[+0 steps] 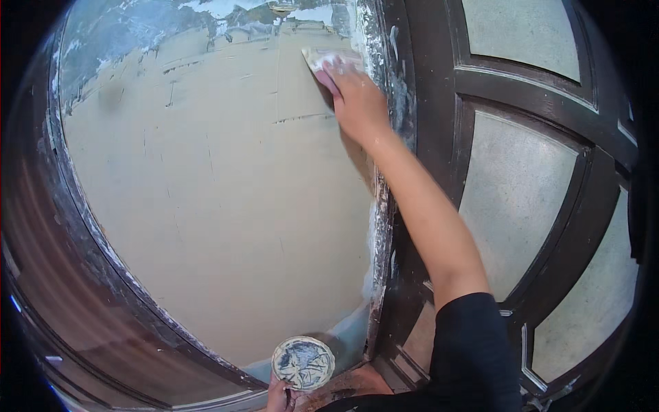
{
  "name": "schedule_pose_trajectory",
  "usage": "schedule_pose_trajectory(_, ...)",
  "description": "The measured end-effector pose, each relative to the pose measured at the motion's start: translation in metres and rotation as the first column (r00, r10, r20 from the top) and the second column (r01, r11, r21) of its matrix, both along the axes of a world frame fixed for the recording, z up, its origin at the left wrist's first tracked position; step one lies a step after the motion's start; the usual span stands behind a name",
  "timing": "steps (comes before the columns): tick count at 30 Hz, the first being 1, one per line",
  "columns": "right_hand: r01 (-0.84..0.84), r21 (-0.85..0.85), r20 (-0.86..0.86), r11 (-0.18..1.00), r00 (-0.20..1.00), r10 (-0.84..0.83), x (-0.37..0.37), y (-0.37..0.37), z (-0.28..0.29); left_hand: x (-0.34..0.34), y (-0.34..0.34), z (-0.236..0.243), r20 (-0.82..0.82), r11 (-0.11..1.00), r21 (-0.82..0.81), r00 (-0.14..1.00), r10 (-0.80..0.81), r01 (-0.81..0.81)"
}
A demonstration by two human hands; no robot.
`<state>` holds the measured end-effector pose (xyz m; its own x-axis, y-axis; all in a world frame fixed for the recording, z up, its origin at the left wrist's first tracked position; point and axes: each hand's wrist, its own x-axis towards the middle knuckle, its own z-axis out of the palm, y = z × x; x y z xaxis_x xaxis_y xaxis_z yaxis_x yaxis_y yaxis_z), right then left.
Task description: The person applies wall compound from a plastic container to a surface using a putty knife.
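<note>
Head view | beige putty-coated panel fills dark door frame | right hand fingers pressed together on putty scraper — flat against panel's upper right | left hand pinches round putty-smeared disc — at bottom edge

Right hand presses scraper on panel; left hand holds tin.

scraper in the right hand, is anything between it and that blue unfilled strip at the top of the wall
Nothing visible. The right hand presses the scraper flat on the tan filler, and the bare blue strip lies just above and to its left with only smooth wall between. The left hand holds the round tin far below.
</note>
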<state>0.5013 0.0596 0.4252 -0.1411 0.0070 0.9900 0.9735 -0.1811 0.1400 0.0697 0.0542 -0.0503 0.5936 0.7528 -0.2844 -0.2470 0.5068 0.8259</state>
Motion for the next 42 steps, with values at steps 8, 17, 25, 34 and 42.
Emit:
schedule_pose_trajectory(8, 0.028, -0.073, -0.047, 0.997, 0.998, -0.031, -0.017, -0.014, -0.103, -0.004, 0.008, -0.006, 0.068, 0.999, 0.002, 0.997, 0.044, -0.044)
schedule_pose_trajectory(17, -0.088, -0.033, -0.034, 0.996, 0.996, 0.087, -0.014, -0.058, 0.01, 0.011, 0.003, 0.008, 0.134, 0.999, 0.007, 0.99, -0.048, 0.048)
schedule_pose_trajectory(25, 0.02, 0.018, -0.016, 1.0, 1.0, -0.019, -0.003, 0.006, -0.016, 0.003, 0.006, 0.011, 0.111, 1.0, 0.003, 0.994, -0.027, 0.027)
schedule_pose_trajectory(34, -0.02, -0.225, -0.132, 0.974, 0.991, -0.011, -0.02, -0.036, -0.124, 0.007, 0.007, 0.018, 0.119, 0.997, 0.008, 0.99, -0.081, 0.081)
schedule_pose_trajectory(42, -0.124, 0.086, 0.053, 0.989, 0.991, 0.119, -0.046, -0.034, 0.015, 0.03, 0.001, 0.036, 0.094, 0.996, -0.024, 0.992, -0.089, 0.092)
